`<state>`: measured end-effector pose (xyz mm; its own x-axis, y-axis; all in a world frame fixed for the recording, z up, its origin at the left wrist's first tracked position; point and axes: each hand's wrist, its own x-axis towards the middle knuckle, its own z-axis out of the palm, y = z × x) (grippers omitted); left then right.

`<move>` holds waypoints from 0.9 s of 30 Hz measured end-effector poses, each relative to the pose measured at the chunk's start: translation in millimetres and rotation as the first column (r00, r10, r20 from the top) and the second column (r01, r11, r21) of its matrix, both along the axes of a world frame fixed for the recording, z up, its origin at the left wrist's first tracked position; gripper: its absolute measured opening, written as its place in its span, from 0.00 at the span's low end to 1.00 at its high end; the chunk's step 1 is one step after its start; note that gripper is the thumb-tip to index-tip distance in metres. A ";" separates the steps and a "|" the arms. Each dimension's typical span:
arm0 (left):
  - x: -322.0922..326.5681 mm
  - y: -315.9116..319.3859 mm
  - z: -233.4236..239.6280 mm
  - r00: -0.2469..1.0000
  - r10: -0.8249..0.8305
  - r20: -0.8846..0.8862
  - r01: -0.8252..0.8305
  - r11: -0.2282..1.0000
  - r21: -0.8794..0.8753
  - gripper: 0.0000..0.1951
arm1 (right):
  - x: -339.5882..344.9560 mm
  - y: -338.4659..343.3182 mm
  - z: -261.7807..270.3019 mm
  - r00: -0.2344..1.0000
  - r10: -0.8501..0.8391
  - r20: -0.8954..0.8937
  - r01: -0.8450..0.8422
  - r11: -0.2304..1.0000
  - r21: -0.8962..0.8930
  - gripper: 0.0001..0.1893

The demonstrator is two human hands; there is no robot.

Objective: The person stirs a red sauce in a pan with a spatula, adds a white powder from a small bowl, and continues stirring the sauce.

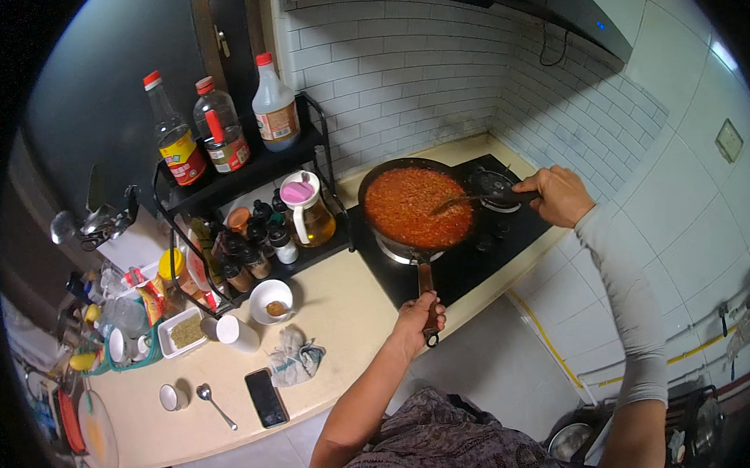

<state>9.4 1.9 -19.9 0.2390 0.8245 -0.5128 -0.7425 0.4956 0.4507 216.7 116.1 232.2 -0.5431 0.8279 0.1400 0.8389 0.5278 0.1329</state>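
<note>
On the left burner of a black gas hob (464, 268) sits a dark wok (418, 252) full of a chunky red-orange sauce (411, 201). My left hand (420, 323) grips the wok's wooden handle (425, 279) near its end. At the right, my right hand (555, 195) holds the dark handle of a cooking utensil (480, 197) over the hob. The utensil's head dips into the sauce and is mostly hidden there. A light grey sleeve covers my right forearm.
A black rack (247, 174) holds bottles, seasoning jars and an oil jug (315, 221). On the counter (346, 298) stand a white bowl (271, 295), a cloth (295, 356), a phone (267, 399), a spoon (216, 406) and a small cup (172, 398). A range hood (566, 12) hangs above.
</note>
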 end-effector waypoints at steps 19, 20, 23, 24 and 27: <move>-1.1 -0.2 16.4 0.994 -0.076 -0.079 0.073 0.997 -0.035 0.09 | 72.6 107.5 -132.2 0.980 0.187 0.065 -0.181 0.980 -0.080 0.32; -1.1 -0.4 13.2 0.994 -0.076 -0.074 0.073 0.997 -0.032 0.09 | 70.3 112.3 -136.8 0.980 0.196 0.034 -0.192 0.977 -0.098 0.31; -2.2 -1.8 12.1 0.995 -0.065 -0.076 0.062 0.997 -0.047 0.10 | 53.3 121.8 -141.7 0.973 0.223 -0.061 -0.230 0.958 -0.173 0.29; -1.1 -1.4 14.4 0.995 -0.064 -0.078 0.060 0.997 -0.052 0.10 | 49.9 124.9 -141.0 0.969 0.227 -0.094 -0.242 0.948 -0.208 0.28; 2.5 -1.2 24.8 0.993 -0.050 -0.104 0.042 0.996 -0.077 0.11 | 42.7 131.3 -151.9 0.933 0.298 -0.202 -0.334 0.925 -0.180 0.28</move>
